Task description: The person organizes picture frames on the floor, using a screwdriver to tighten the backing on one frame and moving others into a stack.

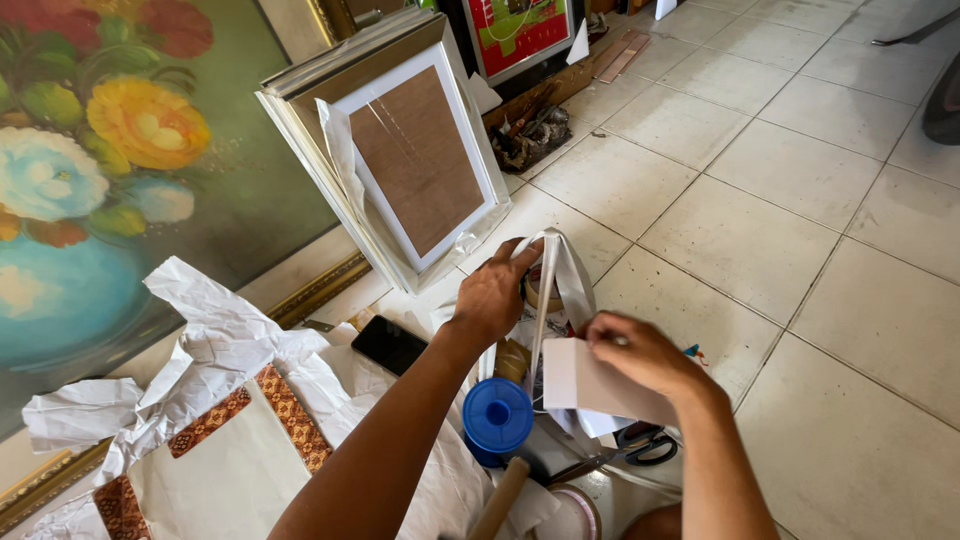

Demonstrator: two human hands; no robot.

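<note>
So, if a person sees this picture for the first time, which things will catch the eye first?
Probably the large painting of colourful flowers in a gold frame, leaning at the left edge. Next, the stack of white picture frames with a brown backing board standing on the pale tiled floor at the top centre. In the middle, the left hand lifts a white paper strip while the right hand pinches a white paper piece above a blue round lid.

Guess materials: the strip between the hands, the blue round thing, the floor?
Strip: looks like white paper or thin plastic wrap, matte, bends in a loop between left hand and right hand; can't tell which. Blue lid: likely moulded plastic, smooth with a slight sheen. Floor: glazed ceramic tile by the look, pale, with grout lines and soft reflections.
</note>
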